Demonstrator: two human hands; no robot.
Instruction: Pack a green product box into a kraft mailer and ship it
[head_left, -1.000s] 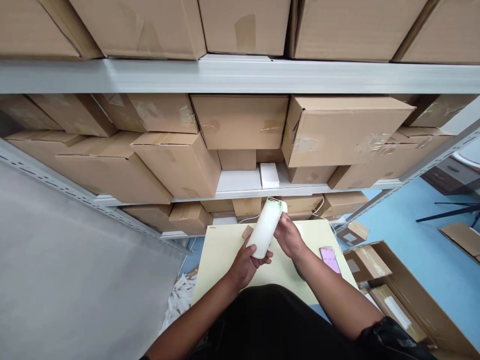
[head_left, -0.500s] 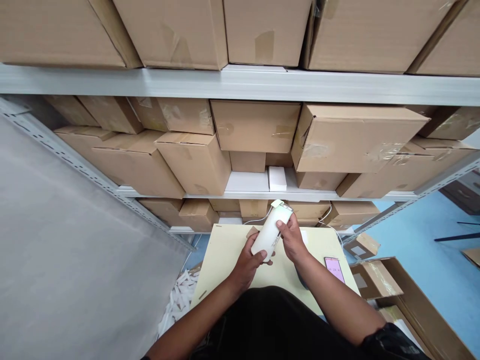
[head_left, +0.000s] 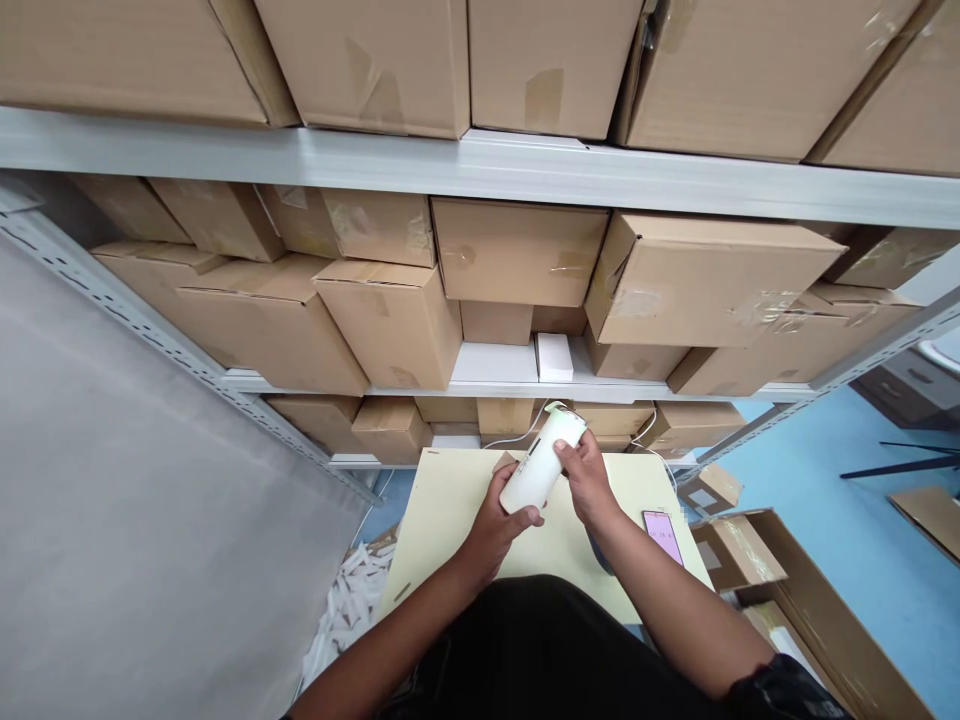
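Above the pale table (head_left: 450, 500), a white cylinder (head_left: 541, 461) sits clamped between left hand (head_left: 496, 525) and right hand (head_left: 591, 482) grips.

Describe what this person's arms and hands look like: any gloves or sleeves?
Both arms are bare from the wrists up to near the shoulders, and the left hand and right hand wear no gloves. No watch, ring or bracelet shows on either wrist. A dark short sleeve covers the top of the right arm, matching the black top worn on the body.
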